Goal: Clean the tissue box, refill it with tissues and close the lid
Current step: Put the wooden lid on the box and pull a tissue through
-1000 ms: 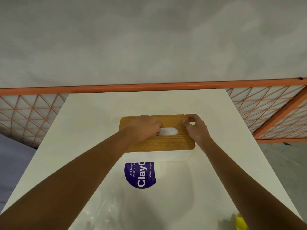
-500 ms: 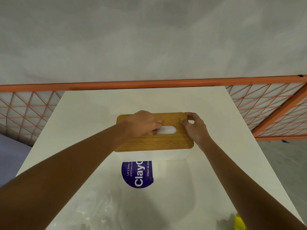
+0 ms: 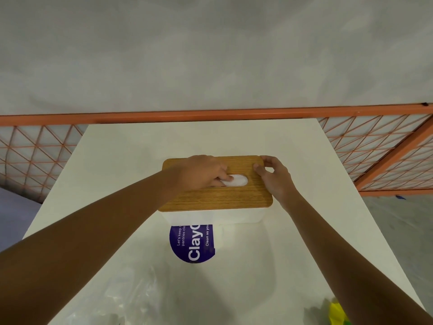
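Atop white box (image 3: 234, 215), (grained) wooden lid (image 3: 222, 195)

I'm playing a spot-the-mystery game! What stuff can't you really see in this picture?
All in the head view:
How full the tissue box is: the wooden lid covers it.
Purple label's words: the box hides part.
Yellow thing: cut off by the bottom edge.
Whether the left hand pinches the tissue: the hand hides its fingers' tips.
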